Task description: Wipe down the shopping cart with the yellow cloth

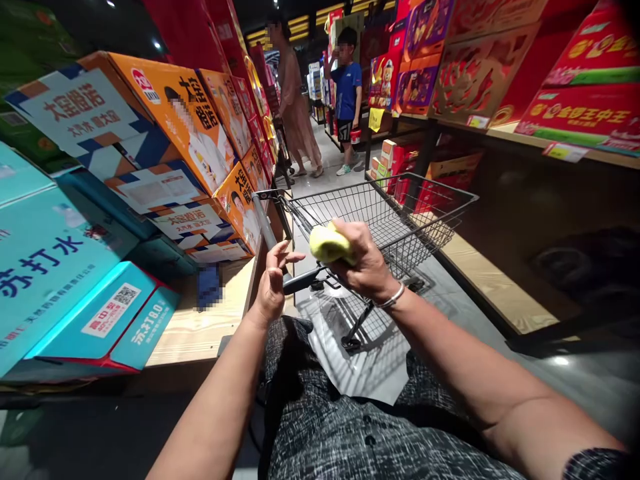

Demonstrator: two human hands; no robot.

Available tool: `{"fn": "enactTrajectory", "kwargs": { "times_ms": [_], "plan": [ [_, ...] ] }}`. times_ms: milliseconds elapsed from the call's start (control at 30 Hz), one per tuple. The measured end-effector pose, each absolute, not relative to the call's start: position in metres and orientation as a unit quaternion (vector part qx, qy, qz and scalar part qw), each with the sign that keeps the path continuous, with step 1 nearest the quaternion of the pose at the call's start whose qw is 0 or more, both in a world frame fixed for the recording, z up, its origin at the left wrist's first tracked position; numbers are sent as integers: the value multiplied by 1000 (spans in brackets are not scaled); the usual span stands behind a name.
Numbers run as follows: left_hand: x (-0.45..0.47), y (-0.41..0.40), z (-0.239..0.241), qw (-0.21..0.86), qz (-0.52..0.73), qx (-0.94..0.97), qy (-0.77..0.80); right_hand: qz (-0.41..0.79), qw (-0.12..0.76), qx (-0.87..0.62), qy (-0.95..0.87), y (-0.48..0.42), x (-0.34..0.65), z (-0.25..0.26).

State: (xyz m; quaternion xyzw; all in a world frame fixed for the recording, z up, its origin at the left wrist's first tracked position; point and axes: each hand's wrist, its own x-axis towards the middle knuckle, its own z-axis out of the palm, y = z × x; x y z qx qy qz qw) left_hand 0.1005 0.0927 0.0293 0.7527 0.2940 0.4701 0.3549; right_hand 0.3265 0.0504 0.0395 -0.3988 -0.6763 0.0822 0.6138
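My right hand point(363, 260), with a bracelet on its wrist, is closed around a bunched yellow-green cloth point(327, 244) above the near side of a shopping cart. To its left, my left hand point(275, 277) has its fingers apart and holds nothing. That hand is close to the cart's grey handle point(300, 281); whether it touches the bar I cannot tell. The black wire shopping cart point(380, 213) stands in the aisle in front of me, its basket pointing away to the right.
Orange drink cartons point(175, 113) and turquoise boxes point(55, 267) are stacked on a wooden platform point(185, 333) at left. Red gift boxes point(580, 117) line a shelf at right. Farther down the aisle are a person in a long dress point(295, 93) and a person in blue point(346, 87).
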Motion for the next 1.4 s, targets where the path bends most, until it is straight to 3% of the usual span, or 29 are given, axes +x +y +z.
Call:
{"fn": "enactTrajectory", "kwargs": {
  "times_ms": [167, 300, 433, 700, 900, 1067, 1300, 1400],
  "plan": [
    [103, 88, 23, 294, 497, 752, 317, -132, 459, -403, -781, 30, 290, 32],
    [97, 91, 25, 174, 445, 817, 323, -198, 439, -385, -787, 33, 284, 12],
    [92, 96, 33, 131, 387, 850, 333, -208, 441, -371, -790, 44, 319, -14],
    [93, 95, 51, 170, 321, 869, 336, -184, 393, -447, -782, 41, 388, -66],
    [96, 86, 55, 205, 363, 846, 334, -159, 466, -401, -772, 28, 325, -19],
    [113, 66, 61, 153, 396, 828, 367, -200, 439, -415, -771, 38, 276, 5],
    [122, 67, 42, 45, 377, 844, 380, -229, 424, -425, -766, 46, 328, -73],
    [127, 70, 45, -43, 265, 868, 417, -204, 398, -478, -756, 39, 358, -107]
  ]
}}
